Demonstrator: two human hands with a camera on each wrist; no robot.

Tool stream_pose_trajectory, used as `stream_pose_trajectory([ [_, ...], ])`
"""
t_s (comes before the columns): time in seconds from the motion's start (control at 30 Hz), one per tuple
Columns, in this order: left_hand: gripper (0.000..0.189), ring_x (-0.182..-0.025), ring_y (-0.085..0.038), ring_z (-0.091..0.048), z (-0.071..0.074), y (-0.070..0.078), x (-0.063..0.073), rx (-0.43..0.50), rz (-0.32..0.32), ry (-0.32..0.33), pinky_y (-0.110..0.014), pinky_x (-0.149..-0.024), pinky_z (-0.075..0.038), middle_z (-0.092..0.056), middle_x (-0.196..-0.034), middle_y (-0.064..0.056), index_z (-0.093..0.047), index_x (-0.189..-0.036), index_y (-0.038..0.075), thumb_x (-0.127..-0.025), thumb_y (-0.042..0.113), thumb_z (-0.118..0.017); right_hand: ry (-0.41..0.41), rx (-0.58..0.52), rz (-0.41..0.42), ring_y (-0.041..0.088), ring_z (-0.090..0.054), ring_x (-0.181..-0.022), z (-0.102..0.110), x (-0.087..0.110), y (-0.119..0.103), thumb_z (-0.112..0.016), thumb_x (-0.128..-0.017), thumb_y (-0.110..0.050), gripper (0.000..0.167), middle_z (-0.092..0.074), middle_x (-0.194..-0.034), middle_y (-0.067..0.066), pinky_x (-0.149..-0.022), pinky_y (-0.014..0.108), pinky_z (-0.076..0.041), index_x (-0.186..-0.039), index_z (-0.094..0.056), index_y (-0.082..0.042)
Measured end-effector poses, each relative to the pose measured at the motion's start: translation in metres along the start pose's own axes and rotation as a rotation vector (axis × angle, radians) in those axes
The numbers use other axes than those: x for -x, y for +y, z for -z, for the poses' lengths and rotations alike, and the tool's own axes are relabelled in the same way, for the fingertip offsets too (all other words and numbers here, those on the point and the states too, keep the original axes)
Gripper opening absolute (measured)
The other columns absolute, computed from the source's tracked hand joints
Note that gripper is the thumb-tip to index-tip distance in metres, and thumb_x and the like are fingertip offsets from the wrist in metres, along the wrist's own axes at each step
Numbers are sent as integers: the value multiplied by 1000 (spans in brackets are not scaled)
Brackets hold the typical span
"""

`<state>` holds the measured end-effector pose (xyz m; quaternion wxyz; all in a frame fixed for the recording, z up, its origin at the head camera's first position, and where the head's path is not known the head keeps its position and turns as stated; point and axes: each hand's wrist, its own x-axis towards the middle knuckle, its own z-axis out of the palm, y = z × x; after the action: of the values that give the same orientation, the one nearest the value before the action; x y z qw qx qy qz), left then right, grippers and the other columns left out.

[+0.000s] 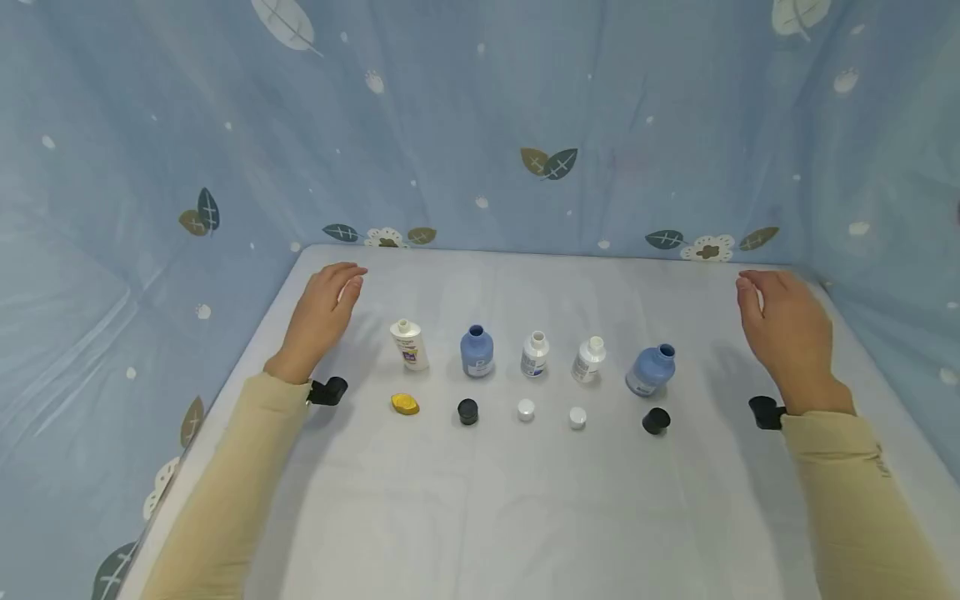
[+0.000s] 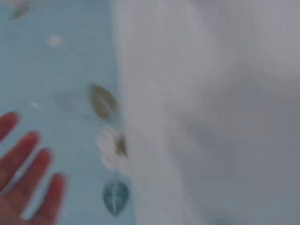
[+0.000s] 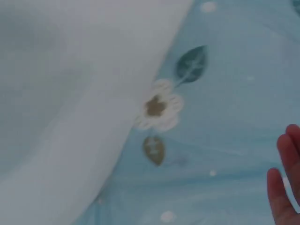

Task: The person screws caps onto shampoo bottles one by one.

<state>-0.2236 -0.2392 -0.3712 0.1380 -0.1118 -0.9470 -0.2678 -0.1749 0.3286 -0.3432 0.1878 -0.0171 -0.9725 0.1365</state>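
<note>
My left hand (image 1: 317, 321) hovers over the table's left side with fingers relaxed, holding nothing. Over the right side, my right hand (image 1: 793, 337) also hangs loose and holds nothing. Between them stands a row of uncapped bottles. Nearest the left hand is a white labelled bottle (image 1: 409, 348), then a blue bottle (image 1: 477, 357), a small white bottle (image 1: 534, 358) and another white bottle (image 1: 587, 363). A second blue bottle (image 1: 649, 373) is nearest the right hand. In front lie a yellow cap (image 1: 405, 404), black cap (image 1: 468, 411), white cap (image 1: 526, 409), second white cap (image 1: 577, 418) and second black cap (image 1: 656, 421).
A white cloth covers the table (image 1: 480, 517). Behind it and along both sides hangs a blue curtain (image 1: 450, 117) printed with leaves and flowers. Black wrist mounts sit at the left sleeve (image 1: 247, 467) and the right sleeve (image 1: 847, 475).
</note>
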Motion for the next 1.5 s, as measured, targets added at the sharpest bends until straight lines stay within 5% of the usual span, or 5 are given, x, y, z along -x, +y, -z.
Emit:
stream_pose_trajectory([
  [0.23, 46, -114, -18, -43, 1, 34, 11, 363, 127, -43, -44, -92, -36, -49, -125, 3, -50, -125, 24, -90, 51, -41, 297, -290, -54, 23, -53, -93, 13, 9, -42, -39, -95, -30, 35, -61, -103, 11, -81, 29, -40, -114, -61, -10],
  [0.5, 38, -109, -15, -48, -2, 59, 12, 708, 77, -50, -32, -94, -35, -56, -116, -2, -54, -120, 12, -91, 37, -47, 312, -608, 20, 1, -54, -81, 0, 20, -106, -44, -93, -31, 29, -64, -91, 2, -75, 14, -41, -108, -65, -16],
  [1.0, 50, -120, -16, -38, -35, 31, 28, 812, 135, -396, -44, -98, -27, -46, -128, 0, -42, -131, 27, -85, 31, -61, 41, -906, 277, 20, -57, -77, -14, 30, -222, -46, -94, -11, 22, -62, -85, 12, -71, 18, -45, -103, -62, 0],
  [1.27, 47, -104, -22, -47, -50, 18, 29, 784, 243, -406, -40, -92, -33, -51, -115, -5, -50, -122, 20, -80, 35, -66, -7, -1059, 246, 23, -58, -78, -21, 33, -248, -45, -94, -13, 23, -61, -85, 14, -72, 40, -48, -103, -61, 2],
  [1.5, 45, -108, -19, -48, -52, 6, 31, 804, 213, -377, -39, -95, -34, -53, -117, -4, -52, -121, 16, -82, 36, -63, -69, -1177, 237, 25, -58, -77, -44, 32, -252, -44, -95, -15, 24, -60, -86, 15, -71, 39, -48, -103, -60, 0],
])
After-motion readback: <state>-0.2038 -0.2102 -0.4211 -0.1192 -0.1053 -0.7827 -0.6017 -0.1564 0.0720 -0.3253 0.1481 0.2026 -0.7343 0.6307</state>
